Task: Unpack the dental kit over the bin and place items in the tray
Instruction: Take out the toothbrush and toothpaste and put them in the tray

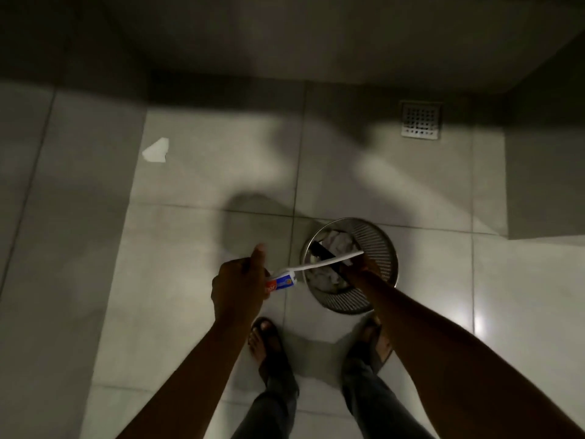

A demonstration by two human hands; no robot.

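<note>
My left hand is closed around a small white, blue and red toothpaste tube and one end of a white toothbrush. The toothbrush reaches right across the round metal mesh bin on the floor. My right hand is over the bin's opening, shut on a long dark packet that slants across the bin beneath the toothbrush. Crumpled white paper lies inside the bin. No tray is in view.
My two sandalled feet stand on grey floor tiles just behind the bin. A white scrap of paper lies on the floor at far left. A square metal floor drain sits at far right by the wall.
</note>
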